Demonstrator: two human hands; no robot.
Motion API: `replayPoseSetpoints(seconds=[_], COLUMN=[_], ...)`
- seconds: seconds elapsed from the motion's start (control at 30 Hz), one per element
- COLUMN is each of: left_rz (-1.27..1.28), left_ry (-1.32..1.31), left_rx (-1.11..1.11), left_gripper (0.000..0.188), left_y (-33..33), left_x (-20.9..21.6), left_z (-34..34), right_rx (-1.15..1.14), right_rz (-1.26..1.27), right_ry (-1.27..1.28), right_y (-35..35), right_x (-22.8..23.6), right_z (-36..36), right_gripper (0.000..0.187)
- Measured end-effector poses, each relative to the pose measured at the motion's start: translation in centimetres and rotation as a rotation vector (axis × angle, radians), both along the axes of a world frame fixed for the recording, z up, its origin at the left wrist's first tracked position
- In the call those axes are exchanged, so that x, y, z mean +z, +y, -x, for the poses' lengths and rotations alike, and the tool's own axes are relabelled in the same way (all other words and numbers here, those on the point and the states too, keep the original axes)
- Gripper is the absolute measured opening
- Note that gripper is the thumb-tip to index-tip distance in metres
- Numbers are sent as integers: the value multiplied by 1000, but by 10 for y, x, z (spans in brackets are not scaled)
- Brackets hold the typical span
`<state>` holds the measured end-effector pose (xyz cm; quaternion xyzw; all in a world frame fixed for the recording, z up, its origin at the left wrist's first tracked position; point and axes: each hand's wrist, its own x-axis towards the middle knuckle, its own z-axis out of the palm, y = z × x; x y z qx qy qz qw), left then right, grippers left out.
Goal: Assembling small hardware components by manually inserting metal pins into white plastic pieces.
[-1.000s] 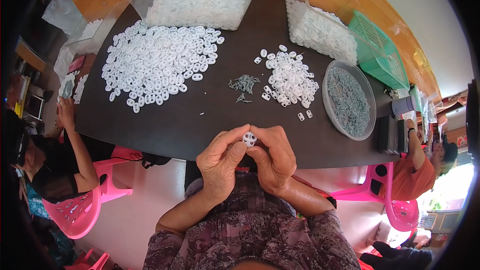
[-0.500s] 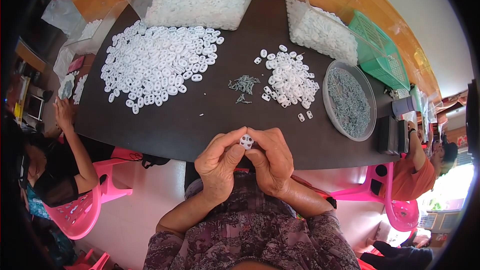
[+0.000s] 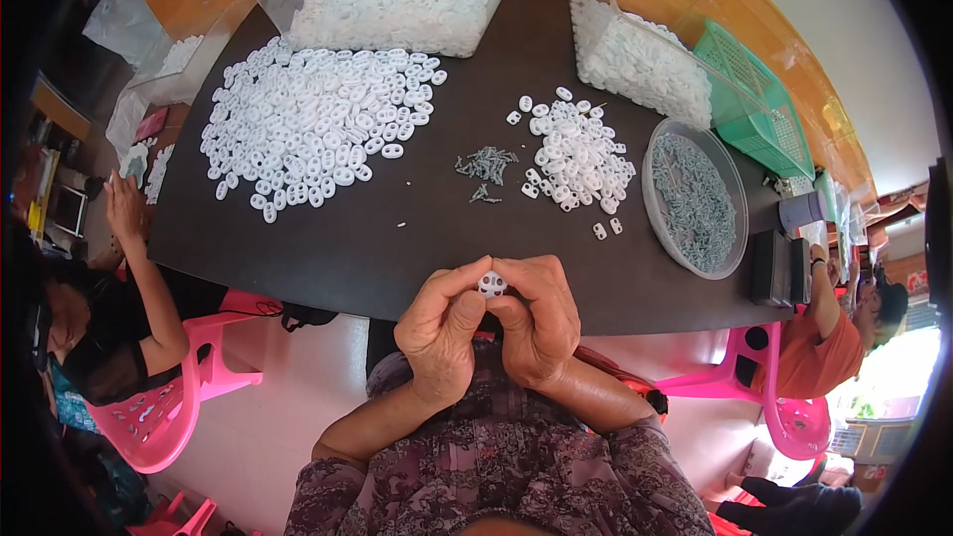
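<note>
A small white plastic piece with dark holes (image 3: 491,284) is pinched between the fingertips of both my hands, just above the table's near edge. My left hand (image 3: 437,330) grips its left side with thumb and forefinger. From the other side my right hand (image 3: 541,323) closes on it the same way, the forefingers meeting at the top. Beyond my hands lie a small heap of grey screws (image 3: 488,163) and a pile of white two-holed pieces (image 3: 581,157). To the left spreads a larger pile of white oval pieces (image 3: 318,119).
Clear bins of white pieces (image 3: 392,0) (image 3: 640,55) stand at the back. A round tub (image 3: 740,228) holds many grey screws, beside a green basket (image 3: 759,99) and a dark box (image 3: 772,273). Other people sit left and right on pink chairs (image 3: 159,422).
Both hands stay closed on the white piece and have shifted barely to the right and down. At the left, the other person's hand has moved slightly up and left.
</note>
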<state>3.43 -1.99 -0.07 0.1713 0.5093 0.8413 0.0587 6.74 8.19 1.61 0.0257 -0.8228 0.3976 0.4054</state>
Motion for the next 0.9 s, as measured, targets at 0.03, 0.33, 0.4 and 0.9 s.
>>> replayPoseSetpoints(seconds=[0.03,0.33,0.4,0.9], left_rz=[7,53,67,147], left_ry=[14,91,121,239], left_rx=[26,127,136,194], left_gripper=[30,28,27,19], left_y=[1,5,4,7], left_x=[-1,-7,-12,-10], left_z=[0,-4,-3,0], right_rx=[-5,-16,-18,-13], right_rz=[-5,-71,-86,-83], right_ry=[7,74,78,93], right_y=[0,-2,-2,-3], right_x=[-1,-10,-11,-11], right_z=[0,3,4,7], right_gripper=[28,25,25,20])
